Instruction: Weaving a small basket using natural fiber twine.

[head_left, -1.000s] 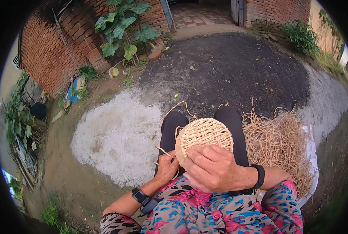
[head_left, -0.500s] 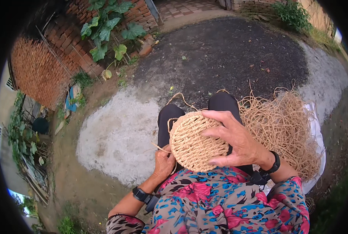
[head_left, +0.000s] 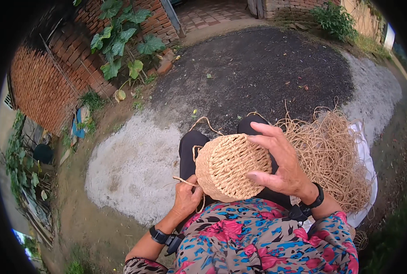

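Note:
A small round basket (head_left: pixel 237 166) of tan twisted cord sits bottom up between my knees, tilted so that its woven base and left wall show. My left hand (head_left: pixel 186 198) is closed at its lower left edge, with a strand of cord (head_left: pixel 181 180) poking out from the fingers. Whether those fingers also grip the rim is hidden. Over the right part of the base, my right hand (head_left: pixel 283 166) is spread, thumb lying against the weave and fingers raised along the far right edge. Loose cord loops (head_left: pixel 203 122) stick out beyond the basket.
A big tangled heap of tan cord (head_left: pixel 331 157) lies on a white sheet (head_left: pixel 365 169) to my right. Dark grit (head_left: pixel 267 64) and pale powdery ground (head_left: pixel 130 164) spread ahead. Brick walls (head_left: pixel 44 86) and a leafy plant (head_left: pixel 121 39) stand at the far left.
The basket has tipped to show more of its left side wall. My right hand has shifted right with its fingers lifting off the base; the left stays at the edge.

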The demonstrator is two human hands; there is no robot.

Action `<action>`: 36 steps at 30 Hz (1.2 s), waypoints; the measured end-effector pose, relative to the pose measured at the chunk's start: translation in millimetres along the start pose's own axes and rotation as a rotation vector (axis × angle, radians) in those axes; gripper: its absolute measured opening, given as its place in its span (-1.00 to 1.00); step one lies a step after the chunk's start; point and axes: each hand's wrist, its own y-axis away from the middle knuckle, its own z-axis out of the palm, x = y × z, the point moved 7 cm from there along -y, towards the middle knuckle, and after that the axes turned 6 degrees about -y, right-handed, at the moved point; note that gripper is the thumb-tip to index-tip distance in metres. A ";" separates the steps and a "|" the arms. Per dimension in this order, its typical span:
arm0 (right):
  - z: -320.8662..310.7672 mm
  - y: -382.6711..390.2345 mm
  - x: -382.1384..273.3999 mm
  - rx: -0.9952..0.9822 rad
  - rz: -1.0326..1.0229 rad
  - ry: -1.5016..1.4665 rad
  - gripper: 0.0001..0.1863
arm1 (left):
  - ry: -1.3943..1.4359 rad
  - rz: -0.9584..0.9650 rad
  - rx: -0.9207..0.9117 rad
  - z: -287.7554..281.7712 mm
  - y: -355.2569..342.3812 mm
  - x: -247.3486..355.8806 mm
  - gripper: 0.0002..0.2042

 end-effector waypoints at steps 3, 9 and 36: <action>13.6 -3.9 -28.7 -0.078 -0.110 0.276 -0.28 | 0.032 0.034 -0.003 -0.9 -0.9 10.1 -0.91; 6.8 -42.5 34.8 -0.059 0.037 0.255 -0.40 | 0.356 -0.177 -0.155 4.3 -13.7 17.0 -0.89; 37.8 -72.5 97.6 -0.079 0.213 0.390 -0.58 | 0.954 -0.174 0.155 -15.2 -24.5 -43.9 -0.89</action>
